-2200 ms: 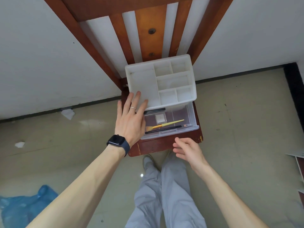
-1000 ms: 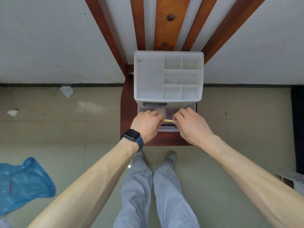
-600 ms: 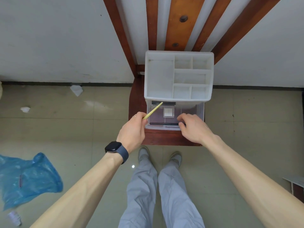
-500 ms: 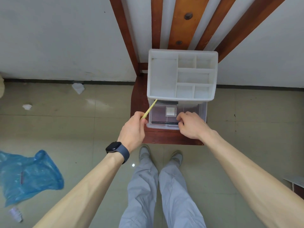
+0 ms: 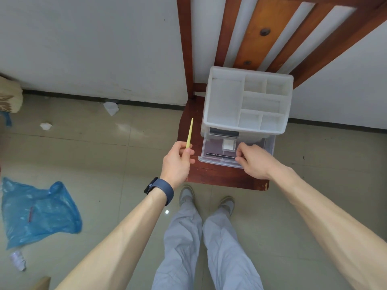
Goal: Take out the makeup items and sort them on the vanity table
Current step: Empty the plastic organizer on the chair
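Note:
A white organiser (image 5: 222, 101) with several top compartments stands on a red wooden chair (image 5: 219, 176). Its clear drawer (image 5: 211, 160) is pulled out. My left hand (image 5: 177, 162) holds the yellow-handled makeup brush (image 5: 189, 133) upright, left of the drawer; the brush head is hidden in my fist. My right hand (image 5: 254, 162) reaches into the drawer's front right and pinches the end of a thin black pencil (image 5: 217, 155) lying along the front. A small white square case (image 5: 228, 144) and a dark flat palette (image 5: 224, 132) lie further back in the drawer.
The chair's slatted back (image 5: 259, 34) rises against the white wall. A blue plastic bag (image 5: 37, 212) and paper scraps (image 5: 111, 107) lie on the tiled floor to the left. My legs and shoes (image 5: 186, 195) are just in front of the chair.
My left hand lifted the yellow brush out of the drawer and moved it left, turning it upright. My right hand stayed in the drawer at the black pencil's end.

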A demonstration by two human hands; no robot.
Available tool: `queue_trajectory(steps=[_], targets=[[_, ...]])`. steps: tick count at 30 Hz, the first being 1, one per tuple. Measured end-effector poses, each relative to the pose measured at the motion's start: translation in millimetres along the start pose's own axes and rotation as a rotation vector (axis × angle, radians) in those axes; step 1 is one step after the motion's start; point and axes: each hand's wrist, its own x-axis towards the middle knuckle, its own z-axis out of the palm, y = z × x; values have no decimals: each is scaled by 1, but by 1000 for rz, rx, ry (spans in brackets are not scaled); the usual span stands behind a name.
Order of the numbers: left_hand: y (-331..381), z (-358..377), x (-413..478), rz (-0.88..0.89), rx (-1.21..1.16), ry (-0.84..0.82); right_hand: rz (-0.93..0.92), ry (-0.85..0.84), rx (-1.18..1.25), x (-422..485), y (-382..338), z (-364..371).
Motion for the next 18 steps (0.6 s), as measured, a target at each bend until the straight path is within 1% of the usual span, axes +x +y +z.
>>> queue_trajectory(steps=[4, 6, 8, 10, 12, 15, 18], targets=[[15, -23, -17, -99, -126, 26, 28, 91, 180, -42, -9, -16], [28, -36, -33, -114, -199, 50, 31, 138, 298, -71, -21, -26], [43, -48, -53, -122, -266, 75, 53, 181, 462, -99, -37, -33], [62, -62, -78, -133, -370, 93, 92, 212, 676, -125, -57, -42], [80, -78, -105, -143, -475, 120, 89, 204, 870, -146, -81, -55], [93, -100, -151, -103, -579, 171, 18, 134, 1078, -177, -124, -80], [90, -117, -204, -57, -704, 256, -91, 25, 1213, -203, -160, -96]])
